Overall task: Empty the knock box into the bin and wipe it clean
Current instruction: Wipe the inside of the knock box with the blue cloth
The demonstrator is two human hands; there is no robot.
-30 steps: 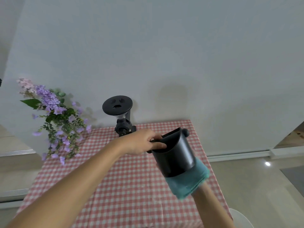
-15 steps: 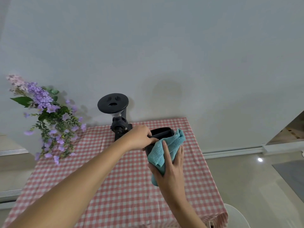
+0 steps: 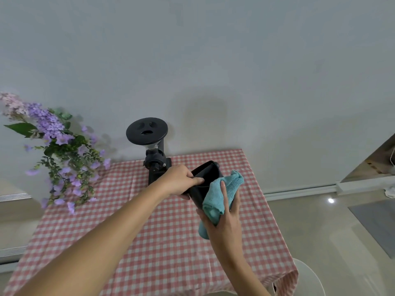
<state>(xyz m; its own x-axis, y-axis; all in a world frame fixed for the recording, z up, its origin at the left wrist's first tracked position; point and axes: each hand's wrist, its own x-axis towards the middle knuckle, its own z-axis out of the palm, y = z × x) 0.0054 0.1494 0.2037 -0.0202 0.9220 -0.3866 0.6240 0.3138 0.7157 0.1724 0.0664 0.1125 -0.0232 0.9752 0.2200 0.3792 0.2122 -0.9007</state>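
The black knock box [image 3: 205,178] is held up above the checked table, tilted with its mouth facing up and left. My left hand [image 3: 179,180] grips its rim, the thumb reaching inside the opening. A teal cloth [image 3: 222,194] is draped over the box's right side. My right hand [image 3: 224,221] holds that cloth against the box's outer wall, fingers pointing up along it. The lower part of the box is hidden behind the cloth and hand.
A black coffee grinder [image 3: 152,154] stands at the table's back edge, just left of the box. Purple flowers [image 3: 57,150] lean in at the left. The red-and-white checked tablecloth [image 3: 149,242] covers the table. A white round object [image 3: 310,278] sits on the floor at the lower right.
The cloth and my right hand moved from under the knock box up onto its right side. The box tipped its mouth further to the left.
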